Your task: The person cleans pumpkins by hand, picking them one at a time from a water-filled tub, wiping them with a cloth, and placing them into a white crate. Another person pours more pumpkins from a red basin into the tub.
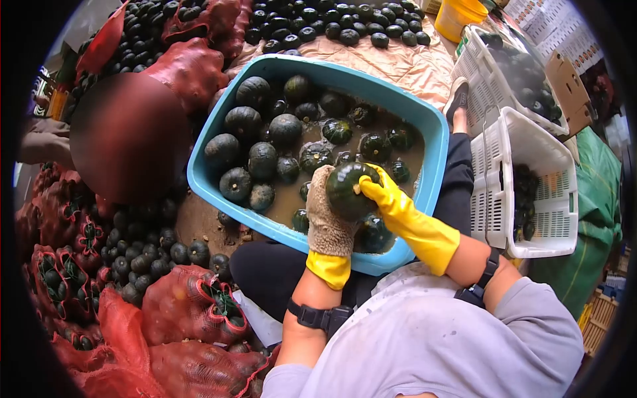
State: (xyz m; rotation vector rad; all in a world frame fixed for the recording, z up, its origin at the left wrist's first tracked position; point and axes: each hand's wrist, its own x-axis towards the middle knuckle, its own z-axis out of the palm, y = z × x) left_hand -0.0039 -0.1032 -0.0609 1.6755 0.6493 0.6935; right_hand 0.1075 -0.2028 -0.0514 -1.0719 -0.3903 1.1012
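A wet, shiny dark green kabocha squash (348,196) is held over the near side of a blue tub (312,244). My left hand (332,215), in a tan fuzzy mitt over a yellow rubber glove, cups the squash's left side. In a yellow rubber glove, my right hand (388,199) grips its right side, fingers by the pale stem. Muddy water (288,207) fills the tub, and many squashes sit in it. Those on the left, such as one dull squash (263,160), look drier; wet ones lie right of the middle.
Red mesh sacks (182,305) and loose squashes (136,262) lie on the left. White crates (541,249) stand on the right, with squashes inside. Behind the tub, squashes (348,36) cover a tan sheet (391,66). A yellow bucket (460,16) stands at the back right.
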